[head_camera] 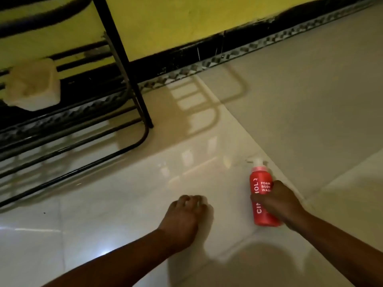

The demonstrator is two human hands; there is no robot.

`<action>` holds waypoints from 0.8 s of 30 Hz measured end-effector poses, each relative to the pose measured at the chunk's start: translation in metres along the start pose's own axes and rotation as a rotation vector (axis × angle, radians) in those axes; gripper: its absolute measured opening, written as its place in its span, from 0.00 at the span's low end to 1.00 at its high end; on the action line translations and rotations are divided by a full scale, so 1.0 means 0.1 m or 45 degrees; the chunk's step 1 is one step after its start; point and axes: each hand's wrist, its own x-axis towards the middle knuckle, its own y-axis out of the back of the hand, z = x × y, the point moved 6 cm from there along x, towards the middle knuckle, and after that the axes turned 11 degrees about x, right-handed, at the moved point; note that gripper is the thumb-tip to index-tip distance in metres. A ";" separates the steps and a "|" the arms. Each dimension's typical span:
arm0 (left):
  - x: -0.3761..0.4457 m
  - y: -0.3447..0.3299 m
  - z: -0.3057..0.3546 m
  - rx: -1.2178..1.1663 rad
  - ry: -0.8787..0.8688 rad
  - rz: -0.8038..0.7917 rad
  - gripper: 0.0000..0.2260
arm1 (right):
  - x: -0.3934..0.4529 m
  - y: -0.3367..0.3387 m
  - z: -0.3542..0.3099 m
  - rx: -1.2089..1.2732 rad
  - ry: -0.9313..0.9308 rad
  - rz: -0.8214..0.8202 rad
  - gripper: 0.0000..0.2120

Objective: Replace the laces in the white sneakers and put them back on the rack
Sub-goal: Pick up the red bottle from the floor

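Observation:
A black metal shoe rack [124, 65] stands at the upper left against a yellow wall. On one of its lower bars sits a pale, blurred object [33, 83]; I cannot tell whether it is a sneaker. No laces show. My right hand [277, 201] grips a red pump bottle of foam body wash [260, 183] that stands on the floor. My left hand [184, 216] hovers low over the tiles with its fingers curled and nothing in it.
The floor [290, 100] is glossy cream tile and reflects the rack. A black skirting with a patterned border [228, 56] runs along the wall. The rack's curved foot [145, 129] rests on the floor left of centre.

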 end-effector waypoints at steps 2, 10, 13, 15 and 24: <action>0.08 0.17 -0.11 -0.101 0.022 0.027 0.25 | -0.03 -0.06 -0.26 0.013 0.057 -0.083 0.23; -0.38 1.62 -0.60 -1.270 0.804 0.300 0.10 | -0.72 0.33 -1.77 0.217 0.234 -0.353 0.22; -0.75 2.29 -0.65 -1.704 0.925 0.405 0.08 | -1.21 0.70 -2.27 0.377 0.253 -0.356 0.23; -1.07 2.80 -0.63 -1.786 0.933 0.446 0.07 | -1.63 0.95 -2.58 0.455 0.251 -0.364 0.23; -2.80 5.09 -0.33 -1.860 1.063 0.478 0.06 | -3.75 2.41 -3.87 0.645 0.177 -0.394 0.30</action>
